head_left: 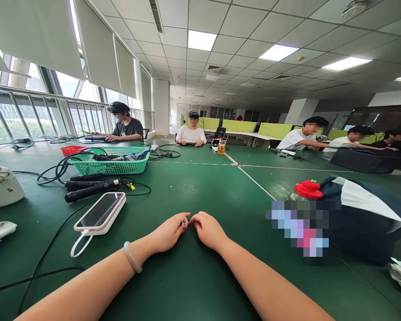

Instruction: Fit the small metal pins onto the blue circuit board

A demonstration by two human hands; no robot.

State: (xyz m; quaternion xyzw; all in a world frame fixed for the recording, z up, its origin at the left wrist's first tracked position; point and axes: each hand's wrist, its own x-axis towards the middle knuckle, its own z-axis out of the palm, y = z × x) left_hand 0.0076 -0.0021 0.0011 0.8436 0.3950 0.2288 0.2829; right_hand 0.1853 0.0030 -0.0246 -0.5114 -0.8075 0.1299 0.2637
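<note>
My left hand (169,232) rests over the green table (190,285), its fingers curled into a pinch; a pale bracelet circles that wrist. Something tiny and bluish shows between its thumb and index finger, too small to name. Right beside it, almost fingertip to fingertip, my right hand (209,229) is curled with its fingers bent inward. Whether that hand holds anything is hidden behind the fingers. To the left of my hands lies a phone (102,211) with a white cable looped at its lower end.
Black microphone-like sticks (92,189) and cables lie before a green basket (110,166) of tools. A red tray (74,150) is behind it. On the right stand a dark bag (364,227) and a red-lidded jar (308,189). Several people sit around farther tables.
</note>
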